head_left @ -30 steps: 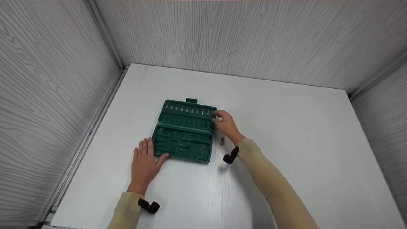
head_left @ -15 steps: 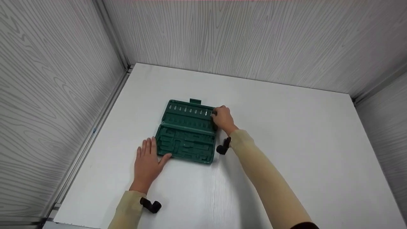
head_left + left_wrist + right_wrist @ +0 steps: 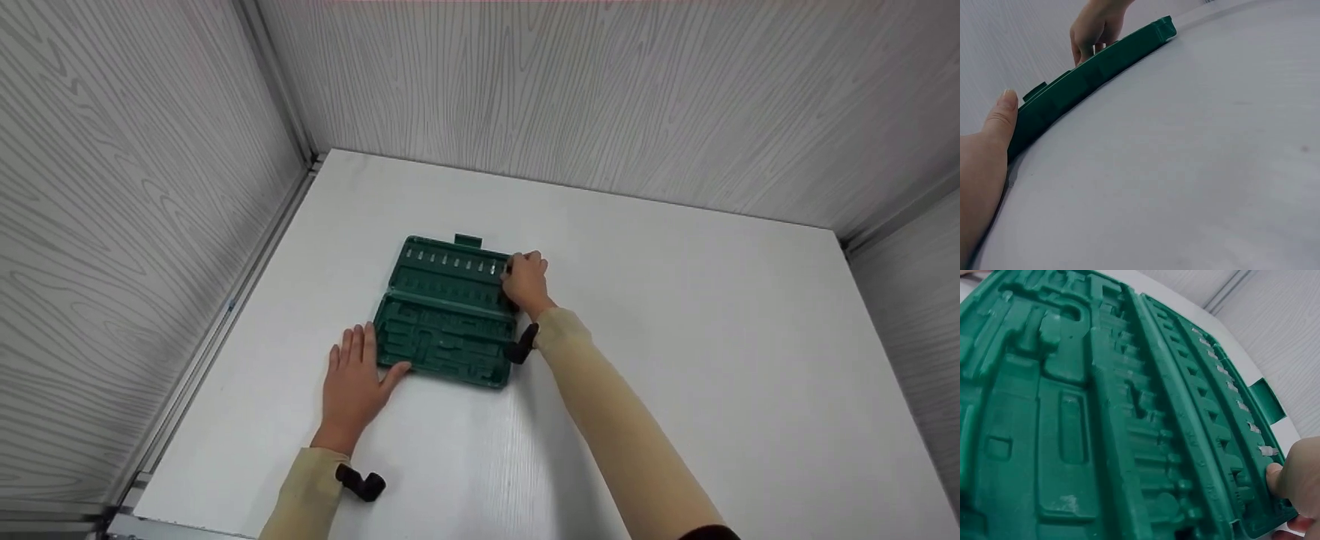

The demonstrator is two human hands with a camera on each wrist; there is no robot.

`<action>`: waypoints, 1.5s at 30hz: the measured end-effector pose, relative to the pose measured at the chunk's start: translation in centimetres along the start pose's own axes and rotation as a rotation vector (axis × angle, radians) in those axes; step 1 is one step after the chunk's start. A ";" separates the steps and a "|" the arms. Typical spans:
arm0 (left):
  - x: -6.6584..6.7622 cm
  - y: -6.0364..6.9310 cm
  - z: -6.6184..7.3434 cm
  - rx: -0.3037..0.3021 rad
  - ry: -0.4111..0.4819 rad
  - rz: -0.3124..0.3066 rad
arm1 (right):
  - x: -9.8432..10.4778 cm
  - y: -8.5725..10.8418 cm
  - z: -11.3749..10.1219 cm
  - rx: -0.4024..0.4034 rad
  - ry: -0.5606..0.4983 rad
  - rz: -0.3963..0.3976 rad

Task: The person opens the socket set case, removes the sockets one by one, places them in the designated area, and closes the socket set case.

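Observation:
An open green plastic bit case (image 3: 450,341) lies flat on the white table. Silver screwdriver bits (image 3: 456,262) stand in a row along its far half; the near half has moulded hollows. My left hand (image 3: 351,394) rests flat at the case's near left corner, fingers straight along the side and thumb against the front edge. At the far right end of the row, my right hand (image 3: 526,283) has its fingers curled in a pinch at the last bit. In the right wrist view the thumb (image 3: 1274,479) covers that bit, beyond the neighbouring bit (image 3: 1267,450).
A latch tab (image 3: 468,241) sticks out from the case's far edge. Pale wood-grain walls (image 3: 562,90) stand behind the table (image 3: 675,337) and at both sides. Each wrist carries a small black camera (image 3: 361,482).
My right hand has moved from beside the case's right edge in onto the last bit, its fingers closing. A small metal piece seen on the table is now hidden. My left hand stays put.

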State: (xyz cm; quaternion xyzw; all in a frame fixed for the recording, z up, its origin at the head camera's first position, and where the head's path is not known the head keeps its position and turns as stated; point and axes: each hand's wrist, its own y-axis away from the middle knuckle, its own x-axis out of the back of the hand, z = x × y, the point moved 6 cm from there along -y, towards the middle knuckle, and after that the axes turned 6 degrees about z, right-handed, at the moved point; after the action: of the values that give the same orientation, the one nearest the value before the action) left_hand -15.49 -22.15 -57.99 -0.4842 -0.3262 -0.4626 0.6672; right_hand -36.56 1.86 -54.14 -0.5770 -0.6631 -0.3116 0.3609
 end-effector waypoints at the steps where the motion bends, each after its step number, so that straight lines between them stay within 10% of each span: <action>1: 0.0 0.0 0.0 -0.001 0.002 -0.001 | 0.0 0.1 0.1 -0.006 -0.013 0.005; 28: -0.2 -0.1 -0.2 -0.004 -0.001 -0.009 | 0.2 0.6 0.2 0.098 0.099 0.177; 45: -0.5 0.1 -0.3 -0.008 0.015 0.006 | 1.3 0.9 0.8 0.044 -0.095 0.124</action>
State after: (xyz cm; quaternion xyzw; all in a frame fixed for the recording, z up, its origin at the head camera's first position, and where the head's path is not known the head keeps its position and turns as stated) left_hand -15.57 -22.28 -58.62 -0.4844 -0.3177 -0.4656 0.6690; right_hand -35.91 3.33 -53.46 -0.6230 -0.6490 -0.2463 0.3605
